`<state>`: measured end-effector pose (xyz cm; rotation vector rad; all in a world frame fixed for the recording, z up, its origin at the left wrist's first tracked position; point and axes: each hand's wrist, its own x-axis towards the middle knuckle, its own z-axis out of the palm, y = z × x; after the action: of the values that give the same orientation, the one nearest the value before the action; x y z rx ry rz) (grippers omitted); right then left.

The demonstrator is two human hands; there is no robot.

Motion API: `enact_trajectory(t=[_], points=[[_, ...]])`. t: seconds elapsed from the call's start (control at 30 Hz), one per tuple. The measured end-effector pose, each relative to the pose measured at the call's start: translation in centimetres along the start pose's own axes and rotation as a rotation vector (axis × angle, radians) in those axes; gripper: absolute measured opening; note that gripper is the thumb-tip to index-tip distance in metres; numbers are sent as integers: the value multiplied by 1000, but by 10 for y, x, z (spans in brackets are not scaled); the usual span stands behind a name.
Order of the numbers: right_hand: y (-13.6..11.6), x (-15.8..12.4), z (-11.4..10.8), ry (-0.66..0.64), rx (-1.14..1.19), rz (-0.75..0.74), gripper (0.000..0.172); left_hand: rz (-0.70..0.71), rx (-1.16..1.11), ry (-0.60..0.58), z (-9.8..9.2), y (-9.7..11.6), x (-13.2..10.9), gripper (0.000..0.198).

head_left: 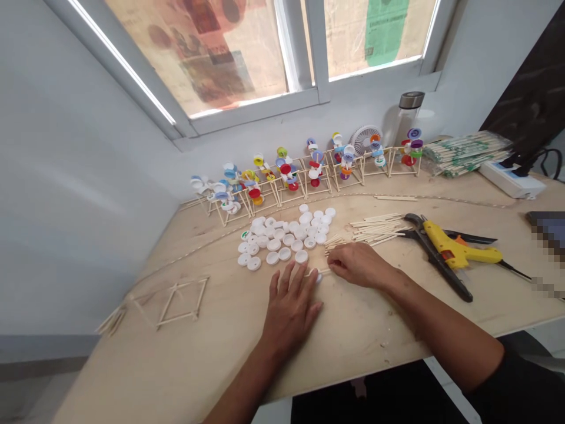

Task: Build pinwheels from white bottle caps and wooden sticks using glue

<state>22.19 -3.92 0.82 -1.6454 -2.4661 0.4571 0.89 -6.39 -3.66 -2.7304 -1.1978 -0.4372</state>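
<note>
My left hand (291, 309) lies palm down on the table with its fingers spread, the tips close to the near edge of the white bottle caps (273, 244). Beside its index finger a single white cap (319, 277) shows in part. A thin wooden stick (325, 271) runs from near that cap to my right hand (355, 263), whose fingers are closed on the stick's end. The right fingertips are partly hidden by the hand itself. Just beyond them lies a loose pile of wooden sticks (375, 228).
A yellow glue gun (457, 247) and a black-handled tool (441, 268) lie to the right. Along the wall stands a row of stick frames with coloured caps (286, 176). A square stick frame (180, 303) sits at left. A power strip (514, 179) and bottle (406, 121) stand behind.
</note>
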Motion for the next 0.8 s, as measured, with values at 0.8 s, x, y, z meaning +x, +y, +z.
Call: enact_trajectory(t=[0.8], points=[[3,2,4,27,26,-7,18,-17,-31,10,1,3,0,45]])
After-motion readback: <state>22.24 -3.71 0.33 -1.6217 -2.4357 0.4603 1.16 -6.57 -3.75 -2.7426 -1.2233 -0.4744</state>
